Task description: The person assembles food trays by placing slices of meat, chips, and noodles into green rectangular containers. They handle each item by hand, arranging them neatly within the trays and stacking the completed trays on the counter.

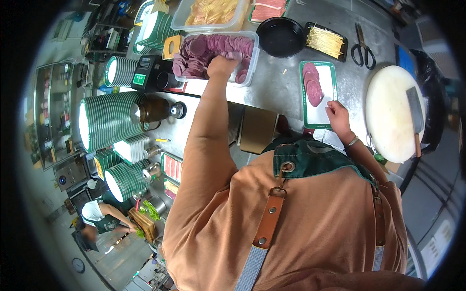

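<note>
My left hand (222, 66) reaches into a clear plastic tub (254, 68) of purple sweet potato slices (196, 47). Its fingers are curled down among the slices, and their tips are hidden. A white tray with a green rim (312, 115) lies to the right, with a short overlapping row of purple slices (312, 85) along its left side. My right hand (338, 117) rests at the tray's near right edge, fingers curled together, with nothing visible in them.
Around the tub are a pale yellow-filled container (213, 12), a black bowl (280, 37), a black tray of pale strips (324, 41) and scissors (360, 46). A cleaver (415, 109) lies on a round cutting board (388, 111). Stacked trays (109, 121) stand left; a person (104, 216) works beyond.
</note>
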`<action>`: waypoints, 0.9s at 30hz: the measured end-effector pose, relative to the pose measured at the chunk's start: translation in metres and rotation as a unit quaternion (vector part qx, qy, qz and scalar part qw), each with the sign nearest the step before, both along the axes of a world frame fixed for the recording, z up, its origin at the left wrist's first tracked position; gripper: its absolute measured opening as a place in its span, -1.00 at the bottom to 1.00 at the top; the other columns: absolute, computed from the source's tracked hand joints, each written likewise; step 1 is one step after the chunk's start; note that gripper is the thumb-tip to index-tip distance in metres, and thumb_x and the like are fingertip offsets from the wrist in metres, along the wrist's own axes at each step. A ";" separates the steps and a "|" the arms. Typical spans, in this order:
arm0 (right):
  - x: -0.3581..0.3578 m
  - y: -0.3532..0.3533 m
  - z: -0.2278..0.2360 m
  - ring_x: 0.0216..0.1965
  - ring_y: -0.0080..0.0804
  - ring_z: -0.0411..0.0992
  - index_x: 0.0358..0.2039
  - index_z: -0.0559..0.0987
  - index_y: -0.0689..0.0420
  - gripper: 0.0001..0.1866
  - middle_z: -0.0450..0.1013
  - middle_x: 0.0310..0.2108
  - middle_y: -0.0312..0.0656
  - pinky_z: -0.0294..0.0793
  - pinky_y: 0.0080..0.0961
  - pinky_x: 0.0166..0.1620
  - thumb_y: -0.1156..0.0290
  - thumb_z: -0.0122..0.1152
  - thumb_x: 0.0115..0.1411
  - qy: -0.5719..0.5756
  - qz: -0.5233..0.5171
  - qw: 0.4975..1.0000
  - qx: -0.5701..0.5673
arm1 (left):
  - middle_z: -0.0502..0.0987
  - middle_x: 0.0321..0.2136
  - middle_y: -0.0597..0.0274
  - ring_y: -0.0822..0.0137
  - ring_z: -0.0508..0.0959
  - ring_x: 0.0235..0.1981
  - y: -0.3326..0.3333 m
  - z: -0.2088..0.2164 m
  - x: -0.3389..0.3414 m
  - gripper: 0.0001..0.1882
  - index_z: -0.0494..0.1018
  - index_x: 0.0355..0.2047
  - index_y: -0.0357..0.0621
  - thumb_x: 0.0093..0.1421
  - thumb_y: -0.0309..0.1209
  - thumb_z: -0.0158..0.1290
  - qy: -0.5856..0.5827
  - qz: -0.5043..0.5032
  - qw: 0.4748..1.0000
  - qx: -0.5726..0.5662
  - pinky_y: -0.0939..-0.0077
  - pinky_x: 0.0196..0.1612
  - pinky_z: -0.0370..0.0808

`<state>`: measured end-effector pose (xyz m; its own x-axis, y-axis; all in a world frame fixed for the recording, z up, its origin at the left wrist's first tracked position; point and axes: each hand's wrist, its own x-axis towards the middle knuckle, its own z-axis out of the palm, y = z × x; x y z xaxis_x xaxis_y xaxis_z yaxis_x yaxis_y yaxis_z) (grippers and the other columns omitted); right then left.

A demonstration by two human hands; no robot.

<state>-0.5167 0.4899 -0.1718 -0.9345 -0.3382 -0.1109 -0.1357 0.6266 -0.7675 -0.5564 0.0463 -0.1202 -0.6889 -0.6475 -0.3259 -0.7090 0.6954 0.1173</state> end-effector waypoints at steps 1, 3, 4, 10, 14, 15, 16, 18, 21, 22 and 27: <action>-0.001 0.001 0.000 -0.38 -0.16 0.49 -0.29 0.53 0.22 -0.84 0.48 -0.38 -0.04 0.46 -0.36 -0.28 0.47 0.18 0.10 0.002 -0.002 1.000 0.000 | 0.61 -0.29 -0.08 0.03 0.60 -0.17 0.002 0.003 0.003 -0.39 0.61 -0.28 -0.19 -0.10 0.11 0.07 -0.010 -0.017 1.000 -0.005 0.31 -0.06 0.49; -0.001 0.001 -0.001 -0.38 -0.15 0.50 -0.29 0.53 0.22 -0.84 0.49 -0.37 -0.04 0.46 -0.36 -0.27 0.47 0.18 0.10 0.005 0.000 1.000 -0.001 | 0.61 -0.33 -0.10 0.00 0.61 -0.20 0.001 0.008 0.015 -0.36 0.61 -0.31 -0.22 -0.12 0.13 0.05 -0.012 -0.013 1.000 -0.001 0.28 -0.09 0.49; 0.000 0.001 -0.002 -0.38 -0.15 0.50 -0.29 0.53 0.22 -0.84 0.49 -0.37 -0.04 0.46 -0.36 -0.27 0.47 0.18 0.10 0.000 -0.002 1.000 -0.004 | 0.61 -0.32 -0.09 0.00 0.60 -0.18 -0.005 0.015 0.019 -0.38 0.62 -0.33 -0.21 -0.11 0.13 0.04 -0.018 -0.029 0.999 0.025 0.27 -0.08 0.50; -0.006 0.001 0.000 -0.37 -0.14 0.50 -0.29 0.54 0.22 -0.83 0.49 -0.38 -0.03 0.46 -0.37 -0.26 0.47 0.19 0.09 -0.009 -0.023 1.000 -0.016 | 0.57 -0.61 0.02 0.14 0.60 -0.50 0.020 0.074 0.032 -0.53 0.62 -0.45 -0.22 -0.07 -0.01 0.07 0.147 -0.027 0.981 0.124 0.33 -0.30 0.49; -0.008 0.002 -0.001 -0.38 -0.15 0.50 -0.28 0.54 0.22 -0.83 0.49 -0.38 -0.03 0.46 -0.38 -0.26 0.47 0.19 0.10 -0.021 -0.029 0.999 -0.021 | 0.58 -0.58 -0.03 0.09 0.62 -0.45 0.034 0.063 0.012 -0.54 0.60 -0.37 -0.26 -0.04 -0.06 0.10 0.184 -0.081 0.935 0.294 0.29 -0.32 0.50; -0.009 0.003 0.000 -0.38 -0.16 0.50 -0.28 0.54 0.22 -0.83 0.49 -0.38 -0.03 0.46 -0.39 -0.26 0.47 0.19 0.10 -0.026 -0.032 0.999 -0.020 | 0.58 -0.56 -0.05 0.06 0.62 -0.43 0.045 0.070 0.000 -0.56 0.60 -0.38 -0.26 -0.04 -0.08 0.11 0.183 -0.116 0.941 0.259 0.28 -0.30 0.51; -0.010 0.003 -0.001 -0.38 -0.17 0.50 -0.27 0.54 0.22 -0.82 0.49 -0.38 -0.03 0.47 -0.39 -0.26 0.47 0.19 0.10 -0.027 -0.034 0.999 -0.021 | 0.58 -0.54 -0.08 0.04 0.62 -0.40 0.059 0.073 -0.015 -0.58 0.61 -0.38 -0.26 -0.03 -0.10 0.12 0.182 -0.153 0.946 0.223 0.27 -0.29 0.51; -0.010 0.006 -0.003 -0.38 -0.19 0.51 -0.27 0.54 0.23 -0.82 0.50 -0.38 -0.04 0.47 -0.41 -0.26 0.47 0.19 0.10 -0.029 -0.037 0.999 -0.020 | 0.59 -0.47 -0.09 0.02 0.62 -0.34 0.083 0.065 -0.045 -0.61 0.61 -0.38 -0.24 -0.03 -0.13 0.16 0.149 -0.217 0.957 0.123 0.27 -0.24 0.53; -0.010 0.007 0.001 -0.38 -0.23 0.52 -0.25 0.54 0.22 -0.81 0.51 -0.37 -0.05 0.48 -0.43 -0.25 0.46 0.19 0.10 -0.038 -0.047 0.998 -0.014 | 0.60 -0.33 -0.06 0.04 0.61 -0.24 0.105 0.047 -0.088 -0.62 0.62 -0.36 -0.18 -0.05 -0.12 0.21 0.071 -0.277 0.958 -0.008 0.26 -0.17 0.54; -0.010 0.008 0.003 -0.38 -0.24 0.52 -0.25 0.55 0.22 -0.81 0.51 -0.37 -0.05 0.48 -0.43 -0.26 0.46 0.19 0.10 -0.036 -0.051 0.998 -0.018 | 0.60 -0.29 -0.04 0.06 0.61 -0.22 0.108 0.041 -0.096 -0.61 0.62 -0.35 -0.16 -0.06 -0.10 0.23 0.060 -0.284 0.957 -0.007 0.25 -0.15 0.54; -0.005 0.025 0.000 -0.39 -0.26 0.52 -0.27 0.55 0.22 -0.82 0.51 -0.38 -0.07 0.48 -0.45 -0.26 0.45 0.18 0.10 -0.050 -0.090 0.994 -0.031 | 0.57 -0.16 -0.05 0.06 0.55 -0.08 0.117 0.015 -0.117 -0.38 0.50 -0.08 -0.18 -0.02 0.03 0.18 0.010 -0.316 0.948 0.038 0.25 -0.02 0.48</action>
